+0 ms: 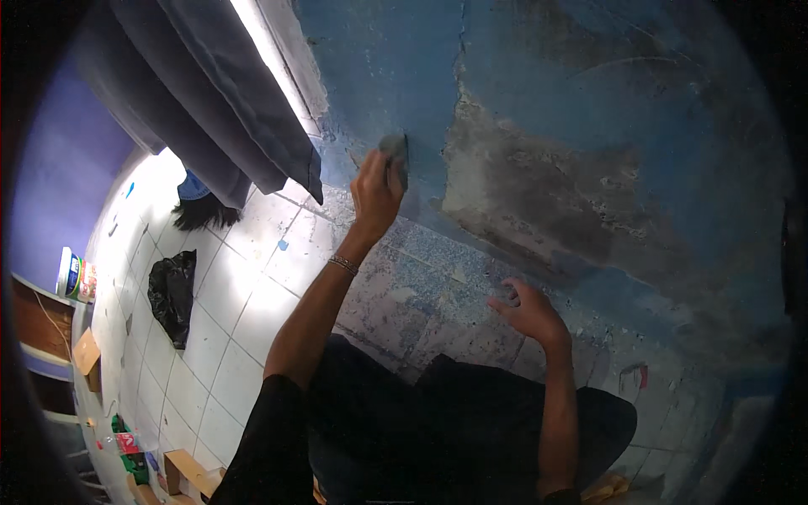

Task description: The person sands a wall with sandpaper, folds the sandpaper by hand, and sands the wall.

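Note:
My left hand (pixel 377 192) is raised against the blue wall (pixel 383 67), closed on a greyish piece that looks like sandpaper or a pad (pixel 393 146). The fingers hide part of it, so its kind is not certain. A dark edge or shadow shows between it and the wall. Lower and to the right, my right hand (pixel 537 316) hovers near the wall's foot with its fingers bent and apart, and no object shows in it. To the right of my left hand, the paint is gone from a rough grey-brown patch of wall (pixel 539 181).
Blue paint flakes (pixel 438 269) litter the floor along the wall. A dark curtain (pixel 227 93) hangs at the upper left, with a broom (pixel 202 210) beneath it. A black plastic bag (pixel 172 299) lies on white tiles. Farther left are a tub (pixel 77 278) and a bottle (pixel 122 443).

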Motion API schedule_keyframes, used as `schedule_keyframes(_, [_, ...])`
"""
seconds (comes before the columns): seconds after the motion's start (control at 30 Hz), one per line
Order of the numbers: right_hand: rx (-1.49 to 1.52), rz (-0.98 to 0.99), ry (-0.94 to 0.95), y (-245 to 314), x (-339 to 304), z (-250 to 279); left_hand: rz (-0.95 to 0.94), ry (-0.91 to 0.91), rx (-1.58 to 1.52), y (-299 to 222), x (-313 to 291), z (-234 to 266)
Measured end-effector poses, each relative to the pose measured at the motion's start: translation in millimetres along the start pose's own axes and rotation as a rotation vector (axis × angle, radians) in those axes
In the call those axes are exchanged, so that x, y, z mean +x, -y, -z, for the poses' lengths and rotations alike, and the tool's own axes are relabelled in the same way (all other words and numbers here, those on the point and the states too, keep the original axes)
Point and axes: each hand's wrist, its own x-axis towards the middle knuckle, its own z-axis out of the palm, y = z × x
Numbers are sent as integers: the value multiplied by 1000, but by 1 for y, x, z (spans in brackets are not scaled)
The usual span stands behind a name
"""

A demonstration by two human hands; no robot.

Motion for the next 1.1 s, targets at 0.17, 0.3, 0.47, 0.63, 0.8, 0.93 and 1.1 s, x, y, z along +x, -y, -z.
schedule_keyframes(0.17, [31,1,-23,1,-1,0,13,-79,13,-18,32,6])
schedule_keyframes(0.3, [33,72,-51,4,0,-2,35,77,88,8,-10,4])
schedule_keyframes(0.47, [24,15,-19,3,-2,2,7,-25,29,-15,23,4])
schedule_keyframes(0.63, [36,54,-31,4,1,-1,62,-19,53,13,-7,-1])
schedule_keyframes(0.8, [31,24,-34,-1,1,-2,62,-28,33,-7,10,-1])
schedule_keyframes(0.93, [30,42,-49,-2,-3,-5,28,-73,41,-12,25,4])
schedule_keyframes(1.1, [42,-9,79,6,-2,3,11,67,107,5,-10,6])
